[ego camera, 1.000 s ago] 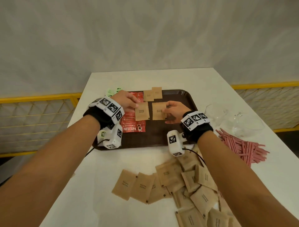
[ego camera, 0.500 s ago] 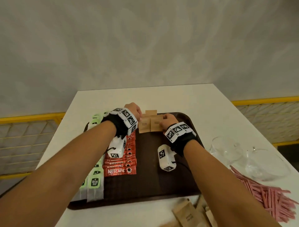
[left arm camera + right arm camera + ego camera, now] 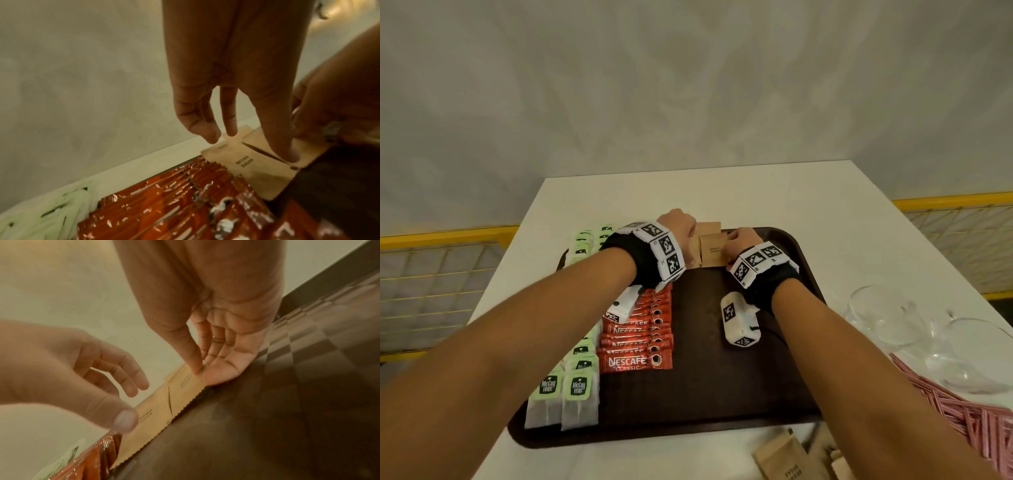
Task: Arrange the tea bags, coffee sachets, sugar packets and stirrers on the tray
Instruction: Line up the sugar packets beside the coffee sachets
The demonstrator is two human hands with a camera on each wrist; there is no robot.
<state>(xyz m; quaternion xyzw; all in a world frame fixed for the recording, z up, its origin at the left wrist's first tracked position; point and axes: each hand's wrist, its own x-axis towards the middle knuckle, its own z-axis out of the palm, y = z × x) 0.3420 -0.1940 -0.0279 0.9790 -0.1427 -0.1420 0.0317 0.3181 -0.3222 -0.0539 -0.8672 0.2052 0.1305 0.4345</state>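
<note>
So both brown sugar packets [image 3: 710, 253] have gone from mid-tray a second ago up to the tray's [image 3: 722, 404] 12 o'clock edge, lying flat right of the coffee sachets [image 3: 637, 337]. Left hand [image 3: 677, 224] has its fingers [image 3: 283, 146] straight, thumb pressing one packet down, while the right hand [image 3: 743, 240] pinches the other's corner. Sugar row's barely started I'd say, spare packets [image 3: 786, 459] and stirrers [image 3: 969, 414] wait on the tabletop [image 3: 722, 192].

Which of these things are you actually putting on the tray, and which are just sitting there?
For the job:
- tray
- tea bags
- coffee sachets
- sugar packets at the tray's far edge, under the left hand and right hand
- loose sugar packets on the table
- pink stirrers

Just lying about:
- two clear glass bowls
- yellow railing
</note>
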